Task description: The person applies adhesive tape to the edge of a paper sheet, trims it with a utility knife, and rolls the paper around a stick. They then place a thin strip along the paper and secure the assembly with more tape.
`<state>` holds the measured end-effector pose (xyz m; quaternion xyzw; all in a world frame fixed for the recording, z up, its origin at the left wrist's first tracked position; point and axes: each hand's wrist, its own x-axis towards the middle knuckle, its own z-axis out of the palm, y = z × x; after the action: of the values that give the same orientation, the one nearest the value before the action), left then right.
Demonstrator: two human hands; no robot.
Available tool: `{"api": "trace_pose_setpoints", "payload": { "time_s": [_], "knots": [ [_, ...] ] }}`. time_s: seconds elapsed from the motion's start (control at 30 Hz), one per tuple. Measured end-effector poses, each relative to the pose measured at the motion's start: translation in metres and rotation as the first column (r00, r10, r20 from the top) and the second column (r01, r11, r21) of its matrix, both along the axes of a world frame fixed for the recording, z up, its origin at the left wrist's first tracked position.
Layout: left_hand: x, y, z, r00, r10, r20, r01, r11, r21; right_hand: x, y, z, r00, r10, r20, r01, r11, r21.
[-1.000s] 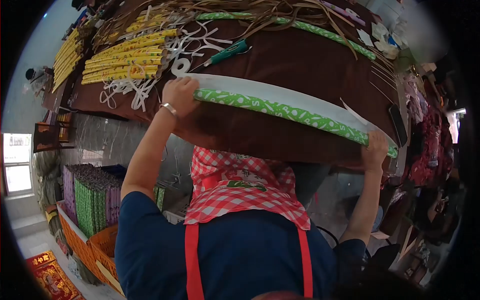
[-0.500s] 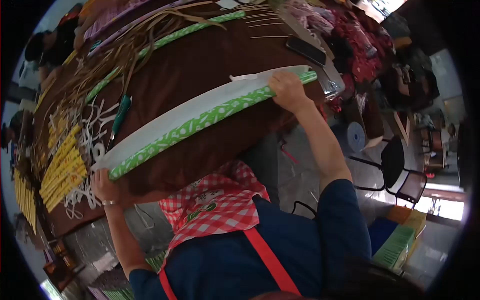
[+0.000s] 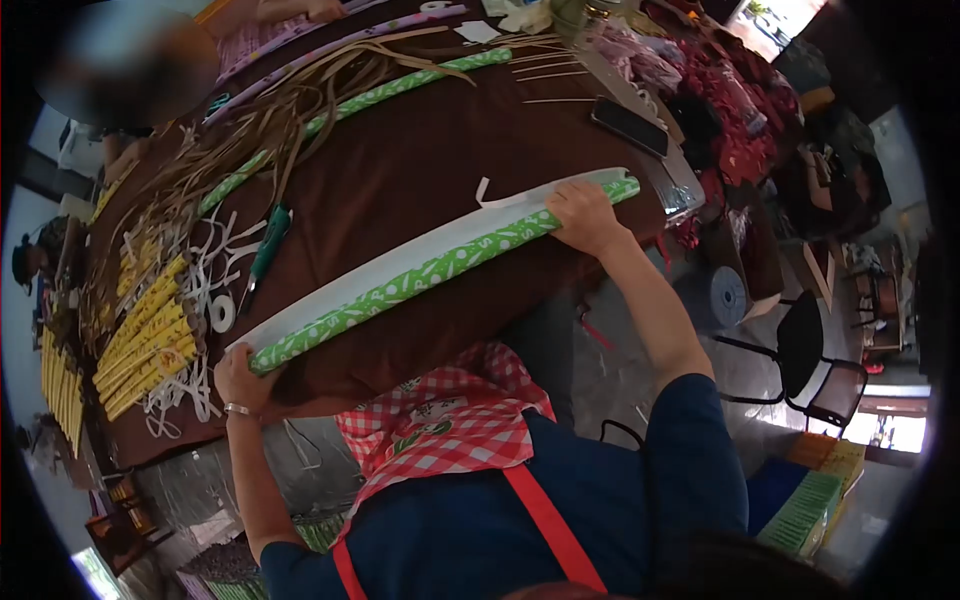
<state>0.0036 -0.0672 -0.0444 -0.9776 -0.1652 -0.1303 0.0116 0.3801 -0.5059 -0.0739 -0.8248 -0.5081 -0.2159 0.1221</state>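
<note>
A long sheet of green paper with a white pattern and a white back lies partly rolled into a tube, the paper roll [image 3: 430,270], across the brown-covered table. My left hand [image 3: 241,380] is closed on its near left end. Toward the far right end, my right hand [image 3: 582,215] is wrapped over the roll, fingers bent on the paper. Between the hands, a band of white back shows along the far side. A small white strip [image 3: 484,193] sticks up at the far edge. What lies inside the roll is hidden.
Left on the table are a green-handled screwdriver-like tool [image 3: 268,245], a white tape roll [image 3: 222,313] and several yellow rolled tubes [image 3: 150,350]. Farther back lie brown strips [image 3: 300,100] and another green roll [image 3: 420,80]. A phone [image 3: 628,127] rests at right. Another person's hand [image 3: 322,10] shows at the top.
The view has shifted, so the table and both hands sit lower and farther right. The white band looks slightly narrower. Both hands still hold the paper roll.
</note>
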Motion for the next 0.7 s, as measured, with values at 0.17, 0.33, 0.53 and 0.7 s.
{"api": "trace_pose_setpoints", "payload": {
  "time_s": [0.17,0.33,0.53,0.7],
  "knots": [
    [-0.004,-0.003,-0.003,0.999,-0.044,0.011,0.044,0.999,0.009,0.001,0.004,0.011,0.995,0.091,-0.032,-0.092,0.995,-0.022],
    [0.0,-0.001,-0.005,1.0,0.003,0.028,-0.005,0.997,0.073,-0.002,0.017,0.012,0.989,0.145,-0.024,-0.145,0.989,0.009],
    [-0.002,-0.005,-0.011,0.996,0.08,0.029,-0.082,0.995,0.064,-0.002,0.021,0.01,0.994,0.108,-0.011,-0.107,0.994,0.035],
    [-0.002,-0.006,-0.006,0.999,0.045,-0.007,-0.045,0.999,-0.012,0.011,0.02,0.008,0.992,0.073,0.107,-0.079,0.995,0.056]
  ]
}}
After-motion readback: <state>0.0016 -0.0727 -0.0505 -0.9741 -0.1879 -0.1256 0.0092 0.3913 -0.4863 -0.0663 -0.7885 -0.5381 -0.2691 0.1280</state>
